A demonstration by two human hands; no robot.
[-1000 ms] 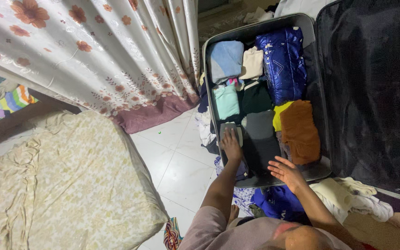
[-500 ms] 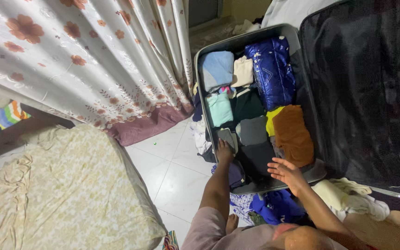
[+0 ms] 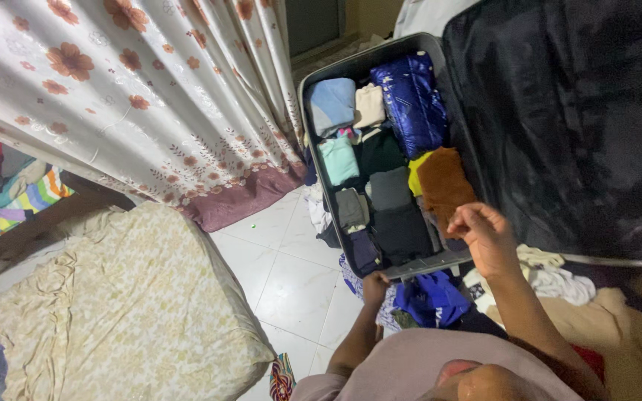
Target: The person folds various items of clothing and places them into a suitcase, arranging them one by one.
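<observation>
An open suitcase (image 3: 313, 119) lay on the tiled floor (image 3: 284, 267) in the upper middle of the frame, its dark lid (image 3: 574, 119) thrown back to fill the upper right. Inside, folded clothes sat packed tight: a light blue piece (image 3: 330, 104) and a cream one (image 3: 371, 105) at the top, a shiny blue padded garment (image 3: 409, 100) beside them, a mint green fold (image 3: 338, 160) below, then dark folded items (image 3: 399, 215) down the middle, with a yellow edge (image 3: 415, 174) and a rust-brown fleece (image 3: 443, 182) along the right.

The right hand (image 3: 487, 236) hovered at the lower right corner of the case, just beside the brown fleece, fingers curled loosely inward; whether it pinched anything, the view did not show. The left hand (image 3: 374, 286) was down at the near rim of the suitcase, lower middle of the frame, fingers bent and closed against the edge near a bright blue cloth (image 3: 432, 297) heaped just outside the case. What exactly it gripped could not be made out.

More loose clothing, white and cream (image 3: 551, 278), lay piled at the lower right under the lid. A floral curtain (image 3: 135, 96) hung across the upper left, and a bed with a pale patterned sheet (image 3: 105, 312) took the lower left.
</observation>
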